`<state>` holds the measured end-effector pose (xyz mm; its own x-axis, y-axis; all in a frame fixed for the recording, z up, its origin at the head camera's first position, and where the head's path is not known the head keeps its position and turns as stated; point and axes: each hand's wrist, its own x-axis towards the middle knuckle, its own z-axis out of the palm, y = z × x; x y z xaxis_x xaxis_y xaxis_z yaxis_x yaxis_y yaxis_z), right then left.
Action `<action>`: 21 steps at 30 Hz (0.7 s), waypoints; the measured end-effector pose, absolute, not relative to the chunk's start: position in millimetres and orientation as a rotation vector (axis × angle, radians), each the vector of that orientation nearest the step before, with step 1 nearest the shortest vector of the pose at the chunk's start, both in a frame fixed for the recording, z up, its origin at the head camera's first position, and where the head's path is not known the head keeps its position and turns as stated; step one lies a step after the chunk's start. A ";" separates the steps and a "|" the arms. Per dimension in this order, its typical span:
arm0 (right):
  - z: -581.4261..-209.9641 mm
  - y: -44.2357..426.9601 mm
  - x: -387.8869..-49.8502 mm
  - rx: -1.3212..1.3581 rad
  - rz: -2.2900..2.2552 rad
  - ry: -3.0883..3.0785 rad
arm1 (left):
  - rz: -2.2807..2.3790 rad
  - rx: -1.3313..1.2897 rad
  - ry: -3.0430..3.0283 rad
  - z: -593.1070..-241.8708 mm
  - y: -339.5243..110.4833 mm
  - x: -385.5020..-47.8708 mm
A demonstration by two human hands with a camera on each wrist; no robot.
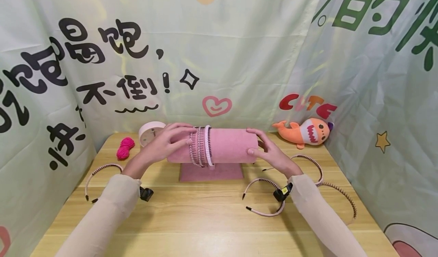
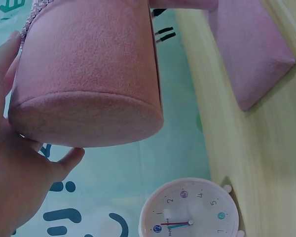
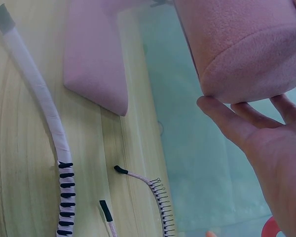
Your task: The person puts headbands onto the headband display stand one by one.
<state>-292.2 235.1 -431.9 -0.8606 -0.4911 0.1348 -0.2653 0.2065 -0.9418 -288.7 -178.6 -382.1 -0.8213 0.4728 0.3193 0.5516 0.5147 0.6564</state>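
A pink velvety cylinder lies horizontally on a stand with a pink base. Several headbands, one of them white and others beaded, circle it left of its middle. My left hand lies over the cylinder's left part, fingertips at the headbands; in the left wrist view its fingers spread along the cylinder. At the right end, my right hand touches the cylinder with thumb in front and fingers on top; the right wrist view shows these fingers against the end's edge.
Headbands lie on the table right of the stand and one at the left. A round clock and pink yarn stand back left, an orange shark toy back right. A printed curtain surrounds the table.
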 end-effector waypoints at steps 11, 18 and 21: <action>-431.3 234.9 -292.1 -0.727 -1.721 2.276 | -1.156 -0.878 -2.661 -380.8 -176.1 -288.2; -431.6 236.0 -291.6 -0.713 -1.712 2.286 | -1.157 -0.882 -2.654 -382.5 -176.2 -289.1; -431.9 235.4 -291.5 -0.707 -1.714 2.286 | -1.181 -0.886 -2.646 -383.3 -178.1 -289.0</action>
